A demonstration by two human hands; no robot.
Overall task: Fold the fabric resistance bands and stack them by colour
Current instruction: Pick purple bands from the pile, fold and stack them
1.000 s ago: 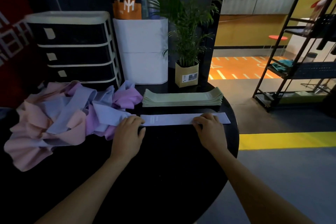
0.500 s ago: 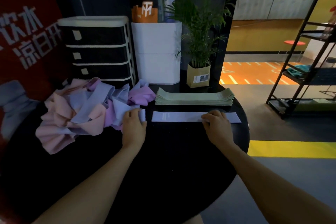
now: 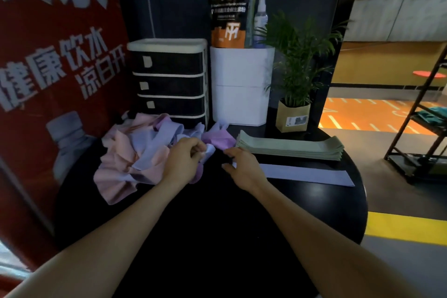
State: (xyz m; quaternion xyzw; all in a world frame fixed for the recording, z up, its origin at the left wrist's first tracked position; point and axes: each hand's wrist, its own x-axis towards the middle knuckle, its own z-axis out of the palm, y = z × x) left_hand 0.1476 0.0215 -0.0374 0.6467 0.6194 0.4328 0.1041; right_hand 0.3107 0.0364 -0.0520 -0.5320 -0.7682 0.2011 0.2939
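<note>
Two hands: both yours, over the black table (image 3: pixel 314 205).
Left hand (image 3: pixel 183 159): fingers curled, pinching a lilac band (image 3: pixel 210 151) at the edge of the pile (image 3: pixel 135 152).
Right hand (image 3: pixel 242 167): fingers relaxed, tips resting on the left end of the flat band (image 3: pixel 309 173).
Pile: pink, lilac and purple bands, loose, left side.
Green stack (image 3: pixel 290 146): folded, just behind the flat band.
Behind: drawers (image 3: pixel 169 80), white bin (image 3: pixel 242 84), plant (image 3: pixel 294 94).

Green stack (image 3: pixel 290 149), lavender band (image 3: pixel 307 174), pink-purple-lavender heap (image 3: pixel 135 152), all on a black table (image 3: pixel 242 225).
</note>
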